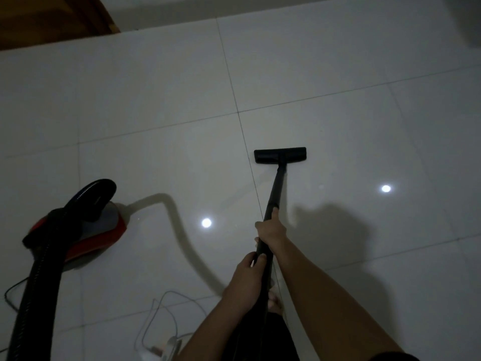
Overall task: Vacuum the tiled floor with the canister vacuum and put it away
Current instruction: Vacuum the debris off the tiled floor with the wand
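Note:
A black vacuum wand [273, 190] slants from my hands down to its flat black floor head [280, 155], which rests on the pale tiled floor [156, 100] just right of a grout line. My right hand [270, 230] grips the wand higher up, one finger stretched along the tube. My left hand [250, 267] holds the wand just below it, nearer my body. The red and grey canister [101, 230] sits on the floor at the left, and its thick black ribbed hose [33, 282] arcs down toward the bottom left corner.
A white cord [158, 316] loops on the tiles near my feet, leading to a white plug block [170, 346]. A thin black cable [10, 290] lies at the left edge. A brown wooden door or furniture piece [52, 16] stands at the far top left. Two ceiling lights reflect in the tiles.

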Motion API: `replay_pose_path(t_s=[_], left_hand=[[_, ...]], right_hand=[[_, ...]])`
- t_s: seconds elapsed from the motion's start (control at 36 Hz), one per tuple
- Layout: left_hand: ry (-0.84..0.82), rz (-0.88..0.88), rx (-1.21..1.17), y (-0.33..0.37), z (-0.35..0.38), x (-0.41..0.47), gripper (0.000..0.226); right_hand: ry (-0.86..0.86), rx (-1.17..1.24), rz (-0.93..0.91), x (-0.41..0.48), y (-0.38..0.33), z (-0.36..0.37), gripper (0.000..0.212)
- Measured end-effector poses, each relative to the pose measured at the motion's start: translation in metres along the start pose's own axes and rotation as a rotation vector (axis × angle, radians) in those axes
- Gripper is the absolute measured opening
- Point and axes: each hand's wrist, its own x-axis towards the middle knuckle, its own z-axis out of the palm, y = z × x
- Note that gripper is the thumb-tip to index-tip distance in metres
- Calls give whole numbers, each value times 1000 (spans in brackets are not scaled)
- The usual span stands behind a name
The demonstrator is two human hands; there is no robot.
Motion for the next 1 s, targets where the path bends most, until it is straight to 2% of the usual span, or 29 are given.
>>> replay_pose_path(t_s=[0.33, 0.58, 0.86, 1.0], left_hand=[[-14, -33, -27, -52, -35, -49, 28], [-56, -43, 92, -83, -62, -79, 26], [-166, -78, 102, -94, -21, -70, 22], [-141, -11, 189, -83, 6, -49, 22]], right_hand=[[-27, 50, 11, -52, 47, 46, 78], [4, 146, 39, -85, 79, 74, 78], [69, 223, 99, -74, 118, 31, 78], [67, 228, 92, -46, 114, 6, 80]])
